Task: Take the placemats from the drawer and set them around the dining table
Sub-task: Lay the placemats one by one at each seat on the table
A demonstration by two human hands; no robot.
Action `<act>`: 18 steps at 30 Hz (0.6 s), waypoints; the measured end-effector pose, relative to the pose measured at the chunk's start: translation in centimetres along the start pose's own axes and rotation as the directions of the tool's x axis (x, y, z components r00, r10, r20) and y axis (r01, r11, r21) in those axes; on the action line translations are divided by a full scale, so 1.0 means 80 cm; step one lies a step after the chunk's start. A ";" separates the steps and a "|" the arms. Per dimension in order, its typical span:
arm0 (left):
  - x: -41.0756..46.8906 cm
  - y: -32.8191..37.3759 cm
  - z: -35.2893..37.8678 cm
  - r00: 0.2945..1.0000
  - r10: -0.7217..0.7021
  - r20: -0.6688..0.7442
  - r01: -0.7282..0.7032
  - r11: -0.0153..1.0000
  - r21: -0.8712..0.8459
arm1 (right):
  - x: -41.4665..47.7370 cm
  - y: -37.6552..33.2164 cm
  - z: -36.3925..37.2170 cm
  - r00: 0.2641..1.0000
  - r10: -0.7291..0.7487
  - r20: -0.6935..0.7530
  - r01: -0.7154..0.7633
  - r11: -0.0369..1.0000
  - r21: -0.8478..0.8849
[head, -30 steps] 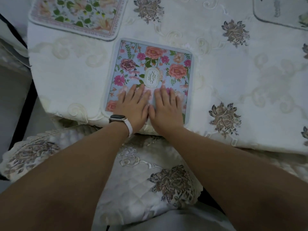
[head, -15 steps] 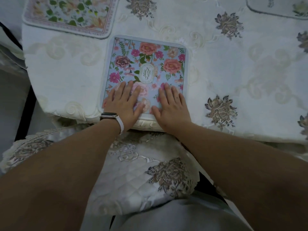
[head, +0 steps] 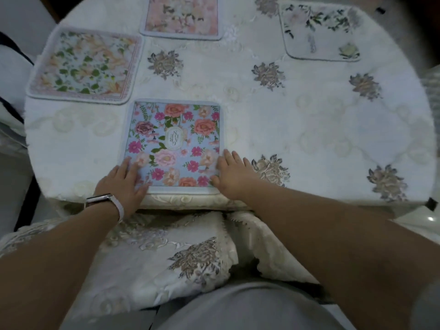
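Observation:
A blue placemat with pink and orange flowers (head: 173,136) lies flat at the near edge of the round table (head: 321,129). My left hand (head: 123,179), a watch on its wrist, rests flat on the mat's near left corner. My right hand (head: 232,173) lies flat at the mat's near right edge, fingers spread. Neither hand grips anything. Three other placemats lie on the table: a green-leaf one (head: 85,65) at the left, a pale pink one (head: 182,16) at the far middle, and a white floral one (head: 319,29) at the far right.
A white embroidered tablecloth with brown flower motifs (head: 269,75) covers the table. A chair with a quilted embroidered cover (head: 166,256) stands between me and the table. Another chair (head: 9,67) shows at the left edge.
Both hands slid apart from the middle of the blue mat to its near corners. The view pulled back and up, so more of the table and two further placemats show.

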State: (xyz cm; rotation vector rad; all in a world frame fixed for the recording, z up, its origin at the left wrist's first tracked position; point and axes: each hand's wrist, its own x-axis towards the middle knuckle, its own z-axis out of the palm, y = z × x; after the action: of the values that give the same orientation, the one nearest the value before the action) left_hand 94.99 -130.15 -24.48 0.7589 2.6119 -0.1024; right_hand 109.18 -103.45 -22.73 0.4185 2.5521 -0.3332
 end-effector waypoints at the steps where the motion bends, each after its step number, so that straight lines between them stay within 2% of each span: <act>1: -0.005 0.008 -0.003 1.000 -0.018 -0.017 0.017 1.000 -0.025 | -0.003 0.004 -0.002 1.000 -0.009 -0.007 0.009 1.000 0.018; 8: -0.018 0.115 -0.014 0.996 -0.063 -0.066 0.056 0.994 -0.098 | -0.037 0.089 -0.015 0.997 0.013 -0.077 -0.008 0.998 0.062; 13: -0.008 0.210 -0.013 0.992 0.000 -0.126 -0.026 0.979 -0.204 | -0.071 0.189 -0.020 0.991 0.084 -0.100 -0.070 0.988 0.136; 18: -0.019 0.302 -0.017 0.984 0.106 -0.143 -0.123 0.986 -0.113 | -0.112 0.285 -0.017 0.975 0.065 -0.213 -0.040 0.992 0.119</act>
State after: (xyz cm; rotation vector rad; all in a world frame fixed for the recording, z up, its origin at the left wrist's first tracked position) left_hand 108.39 -110.19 -21.50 0.8996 2.6657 0.1455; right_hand 123.97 -84.07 -20.27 0.5931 2.7361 -0.4368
